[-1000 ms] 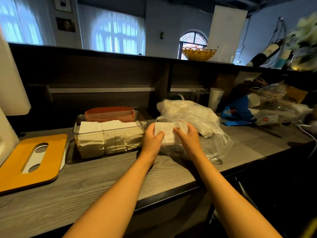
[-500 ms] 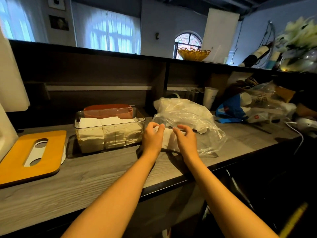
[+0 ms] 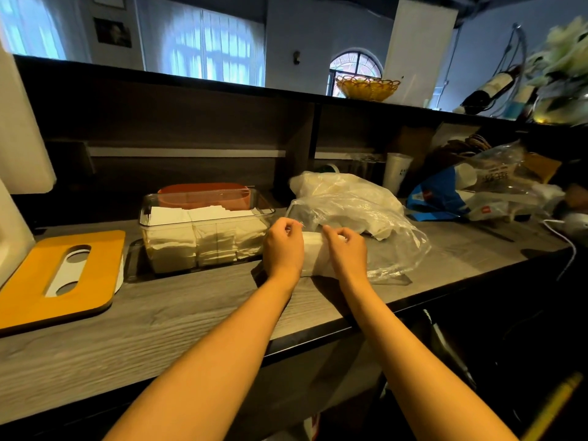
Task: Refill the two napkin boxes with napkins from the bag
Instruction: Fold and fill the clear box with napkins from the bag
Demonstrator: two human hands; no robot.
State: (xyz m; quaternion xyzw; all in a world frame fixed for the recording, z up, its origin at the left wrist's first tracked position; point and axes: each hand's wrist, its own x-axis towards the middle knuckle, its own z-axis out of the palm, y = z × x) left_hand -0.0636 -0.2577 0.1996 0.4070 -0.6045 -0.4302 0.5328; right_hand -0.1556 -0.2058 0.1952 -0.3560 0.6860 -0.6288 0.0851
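On table (image 3: 191, 316): bag (image 3: 353, 205) open, napkins left inside. Clear box (image 3: 203, 232) just left, looking near full. Second box not identifiable. Left hand (image 3: 283, 246), right hand (image 3: 345, 251), both curled round napkin stack (image 3: 313, 254) at bag's mouth.

counter (image 3: 178, 316) at the bottom is grey wood-grain, pretty matt. box (image 3: 206, 232) in the middle is clear glossy plastic full of soft white paper napkins (image 3: 171, 243). bag (image 3: 359, 214) right of it is thin crinkly see-through plastic
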